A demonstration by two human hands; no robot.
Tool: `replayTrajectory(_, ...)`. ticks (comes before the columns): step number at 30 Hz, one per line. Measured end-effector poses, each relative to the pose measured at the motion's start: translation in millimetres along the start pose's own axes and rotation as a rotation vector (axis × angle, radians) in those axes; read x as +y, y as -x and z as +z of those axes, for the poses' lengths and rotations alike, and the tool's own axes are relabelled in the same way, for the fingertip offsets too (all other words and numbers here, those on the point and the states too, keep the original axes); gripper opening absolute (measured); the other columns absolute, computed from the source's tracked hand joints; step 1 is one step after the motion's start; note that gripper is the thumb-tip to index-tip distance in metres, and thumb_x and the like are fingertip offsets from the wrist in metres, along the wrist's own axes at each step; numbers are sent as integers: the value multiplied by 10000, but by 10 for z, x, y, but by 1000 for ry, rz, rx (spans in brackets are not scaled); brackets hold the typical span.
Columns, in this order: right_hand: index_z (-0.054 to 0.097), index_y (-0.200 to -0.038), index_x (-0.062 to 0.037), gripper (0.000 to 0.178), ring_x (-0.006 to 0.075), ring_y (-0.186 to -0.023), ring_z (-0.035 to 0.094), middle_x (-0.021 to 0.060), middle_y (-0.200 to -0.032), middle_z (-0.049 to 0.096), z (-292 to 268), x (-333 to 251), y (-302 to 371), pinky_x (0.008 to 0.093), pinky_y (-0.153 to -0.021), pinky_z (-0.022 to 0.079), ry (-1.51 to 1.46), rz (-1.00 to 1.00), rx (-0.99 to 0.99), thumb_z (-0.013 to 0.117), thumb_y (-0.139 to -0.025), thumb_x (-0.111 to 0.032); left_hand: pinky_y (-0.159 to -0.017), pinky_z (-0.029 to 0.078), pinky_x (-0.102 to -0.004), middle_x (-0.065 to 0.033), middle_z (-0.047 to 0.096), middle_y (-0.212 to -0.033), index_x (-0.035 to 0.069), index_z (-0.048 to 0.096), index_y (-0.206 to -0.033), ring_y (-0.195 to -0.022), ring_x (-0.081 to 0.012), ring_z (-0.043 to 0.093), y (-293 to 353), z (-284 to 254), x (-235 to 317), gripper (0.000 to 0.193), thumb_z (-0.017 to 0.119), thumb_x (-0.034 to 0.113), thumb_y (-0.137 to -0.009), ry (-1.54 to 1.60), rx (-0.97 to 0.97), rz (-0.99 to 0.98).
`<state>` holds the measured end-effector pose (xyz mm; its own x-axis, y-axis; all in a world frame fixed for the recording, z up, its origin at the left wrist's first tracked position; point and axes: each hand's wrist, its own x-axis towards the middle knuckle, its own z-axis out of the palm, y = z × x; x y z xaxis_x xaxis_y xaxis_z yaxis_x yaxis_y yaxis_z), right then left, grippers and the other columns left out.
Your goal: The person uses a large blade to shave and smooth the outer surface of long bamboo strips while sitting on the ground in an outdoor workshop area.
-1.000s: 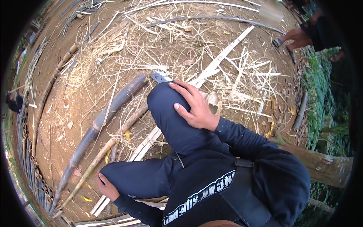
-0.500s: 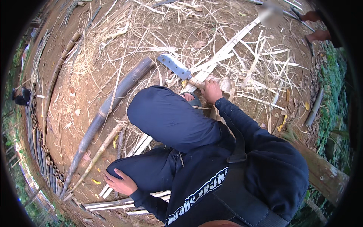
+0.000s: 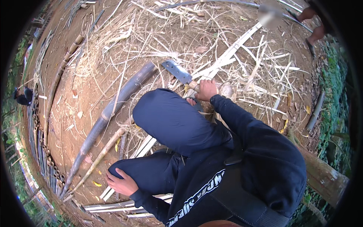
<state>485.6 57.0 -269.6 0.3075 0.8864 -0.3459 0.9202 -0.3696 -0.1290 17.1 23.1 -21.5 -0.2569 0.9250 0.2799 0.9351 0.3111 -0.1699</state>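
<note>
My right hand (image 3: 207, 90) is closed round the wooden handle of a machete (image 3: 177, 71), just beyond my sandalled foot (image 3: 196, 104). Its broad grey blade, pierced with small holes, points up and to the left over the shavings-strewn ground. Pale split bamboo strips (image 3: 231, 53) lie beside and beyond the blade, running toward the upper right. My left hand (image 3: 123, 183) rests on my left knee, fingers apart, holding nothing.
A thick dark bamboo pole (image 3: 107, 109) lies left of my legs, beside a thinner pale pole (image 3: 97, 160). Bundled bamboo poles (image 3: 47, 166) line the far left. Another person's bare legs (image 3: 314, 34) show at upper right. A log (image 3: 327, 172) lies at right.
My right hand has slid slightly left and wraps further over the machete's handle. The blade sits a little lower and to the right. The other person's legs have shifted; my left hand stays on my knee.
</note>
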Motion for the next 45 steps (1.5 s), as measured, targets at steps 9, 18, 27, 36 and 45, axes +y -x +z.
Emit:
replayTrajectory(9, 632, -1044, 33, 639, 353, -885, 666, 211, -912, 691, -460, 36, 480, 493, -959, 384, -303, 136, -140, 694, -755, -534, -1009, 401, -485, -147, 537, -1329, 68, 539, -1309, -1243, -359, 482, -147, 63, 178, 495, 550, 416, -957, -136, -74, 79)
replayTrajectory(18, 652, -1008, 22, 572, 309, -1058, 588, 183, -1005, 661, -583, 185, 1489, 444, -967, 375, -144, 178, 141, 722, -745, -481, -756, 530, -471, -216, 690, -858, 19, 683, -974, -839, -414, 672, -1423, 716, 1130, 389, 608, 397, -922, 180, -600, 808)
replayTrajectory(27, 643, -1041, -38, 504, 320, -1029, 578, 149, -1005, 645, -315, 211, 2248, 444, -914, 387, -77, 438, 237, 697, -766, -457, -923, 484, -498, -191, 526, -1296, 44, 547, -1226, -1202, -380, 519, 106, 2629, 1714, 729, 746, 566, -758, 206, -933, 1114)
replayTrajectory(36, 635, -1049, -55, 319, 331, -1047, 591, 160, -1040, 655, 599, 567, 3424, 468, -870, 385, -128, 701, 257, 540, -873, -303, -983, 388, -465, -157, 532, -1203, 86, 543, -1177, -1175, -343, 485, 678, 2661, 1808, 719, 816, 526, -678, 324, -650, 896)
replayTrajectory(45, 650, -1044, -77, 352, 367, -1013, 596, 154, -1021, 653, 1909, 1171, 3639, 530, -826, 383, -433, 708, 479, 584, -853, -366, -907, 465, -456, -143, 529, -1186, 85, 547, -1179, -1102, -324, 530, 675, 2734, 1842, 543, 750, 409, -794, 309, -458, 1142)
